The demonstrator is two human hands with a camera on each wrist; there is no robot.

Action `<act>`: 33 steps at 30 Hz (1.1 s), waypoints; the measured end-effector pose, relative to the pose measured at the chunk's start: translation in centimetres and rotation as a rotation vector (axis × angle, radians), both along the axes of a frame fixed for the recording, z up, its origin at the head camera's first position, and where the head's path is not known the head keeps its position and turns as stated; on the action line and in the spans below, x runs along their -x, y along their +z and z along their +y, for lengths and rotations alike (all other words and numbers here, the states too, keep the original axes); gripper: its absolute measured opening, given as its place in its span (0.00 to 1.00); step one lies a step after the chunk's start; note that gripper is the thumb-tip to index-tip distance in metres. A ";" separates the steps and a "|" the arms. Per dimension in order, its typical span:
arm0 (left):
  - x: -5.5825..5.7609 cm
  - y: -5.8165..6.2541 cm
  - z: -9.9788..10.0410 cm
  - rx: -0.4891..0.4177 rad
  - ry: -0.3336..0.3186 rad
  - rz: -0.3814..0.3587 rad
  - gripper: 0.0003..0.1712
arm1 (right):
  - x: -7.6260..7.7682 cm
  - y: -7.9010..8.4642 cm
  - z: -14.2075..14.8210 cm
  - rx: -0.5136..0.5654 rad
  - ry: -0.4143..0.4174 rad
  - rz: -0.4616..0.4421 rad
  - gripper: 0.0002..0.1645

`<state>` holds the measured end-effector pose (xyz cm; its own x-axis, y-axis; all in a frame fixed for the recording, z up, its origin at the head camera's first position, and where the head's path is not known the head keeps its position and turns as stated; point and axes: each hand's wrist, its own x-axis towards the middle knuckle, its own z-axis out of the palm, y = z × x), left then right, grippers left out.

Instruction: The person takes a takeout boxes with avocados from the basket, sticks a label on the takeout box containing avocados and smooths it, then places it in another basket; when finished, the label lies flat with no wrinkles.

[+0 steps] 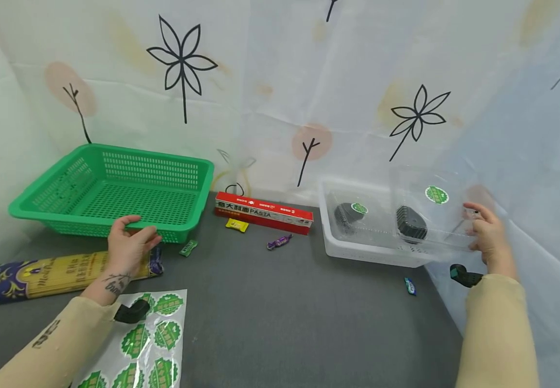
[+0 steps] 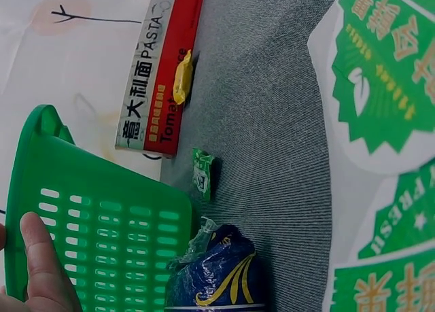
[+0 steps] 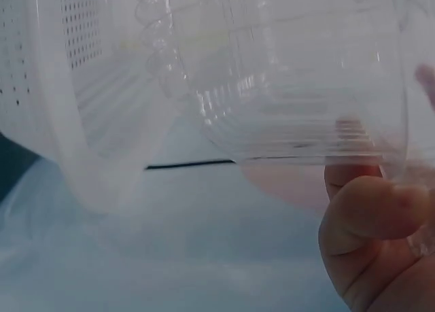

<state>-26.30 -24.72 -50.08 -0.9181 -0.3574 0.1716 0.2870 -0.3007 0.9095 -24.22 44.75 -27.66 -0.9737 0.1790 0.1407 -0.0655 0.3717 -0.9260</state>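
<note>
My left hand [image 1: 131, 248] is at the front rim of a green plastic basket [image 1: 196, 207], its fingers and thumb gripping the edge. The basket holds nothing inside. At the far right my right hand [image 1: 492, 237] pinches the edge of a clear plastic box [image 3: 292, 115] with a round green sticker [image 1: 437, 194]. That box is tilted at the right end of a white basket [image 1: 377, 257], and a dark block [image 1: 411, 223] shows through it. Inside the white basket lies another clear box [image 1: 374, 196] with a similar sticker and a dark item.
Below my left wrist lie a spaghetti pack [image 1: 66, 272] and a sheet of green stickers [image 1: 167, 334]. A red pasta box [image 1: 264, 213] stands by the back cloth. Small wrapped candies lie about: yellow [image 1: 237, 225], purple [image 1: 279, 242], green [image 1: 188, 248] and blue [image 1: 410, 286].
</note>
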 end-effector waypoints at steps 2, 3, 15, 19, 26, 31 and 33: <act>-0.1 0.2 0.2 0.009 0.001 0.005 0.34 | 0.0 0.2 0.4 -0.076 -0.044 -0.025 0.34; -0.1 0.3 0.3 0.008 0.004 0.005 0.34 | 0.0 0.3 0.6 -0.134 -0.069 -0.046 0.34; 0.4 -0.2 0.4 -0.012 0.009 0.008 0.36 | 0.3 0.5 1.8 -0.287 -0.143 -0.138 0.28; 0.7 -0.5 0.5 -0.016 0.000 0.022 0.36 | 0.1 0.0 2.3 -0.286 -0.145 -0.165 0.27; 0.6 -0.2 0.6 -0.017 -0.001 0.021 0.35 | -0.1 -0.9 2.7 -0.287 -0.180 -0.211 0.25; 0.4 -0.2 0.5 -0.035 0.014 0.033 0.33 | 0.4 -1.2 2.6 -0.285 -0.202 -0.211 0.25; 0.5 -0.3 0.4 -0.048 0.023 0.044 0.33 | 0.6 -1.4 2.5 -0.284 -0.222 -0.203 0.25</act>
<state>-26.76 -24.35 -50.42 -0.9016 -0.3870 0.1934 0.3334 -0.3368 0.8805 -24.86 47.23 -29.09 -0.9290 0.3694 0.0235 0.2186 0.5989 -0.7704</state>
